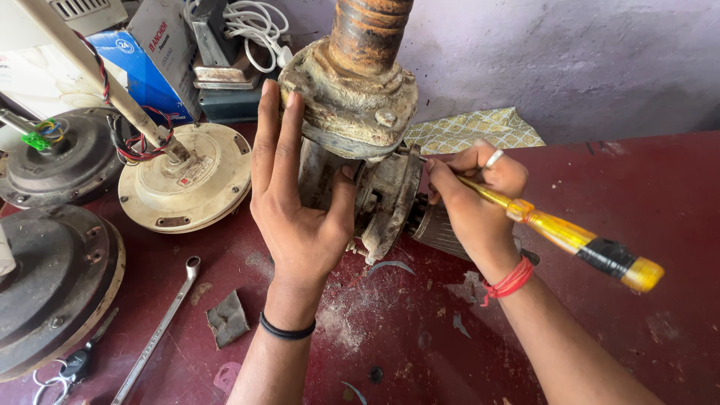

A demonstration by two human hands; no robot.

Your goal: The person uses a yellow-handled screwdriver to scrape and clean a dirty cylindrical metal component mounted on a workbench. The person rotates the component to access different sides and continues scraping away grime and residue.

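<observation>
**Rusty pump motor braced and probed on a dark red bench**

Rusted, dirt-caked pump motor (352,112) standing at the middle of the dark red bench (660,217), hard against the pale wall. Left hand (300,202) pressed flat to the motor's left flank, fingers stretched upward and together, thumb hooked round the housing: bracing, not gripping. Right hand (476,199) just right of the motor, fingers curled tight round a yellow-handled screwdriver (570,236), tip buried at the seam under the motor's flange. Left of the motor, a cream ceiling-fan motor (187,180) with red and black wires; further left, two dark fan housings. Below and left of the motor, a spanner (157,334) lying flat, a scrap of grey material (227,319) beside it. Behind the motor's right, a patterned cloth (472,127).
</observation>
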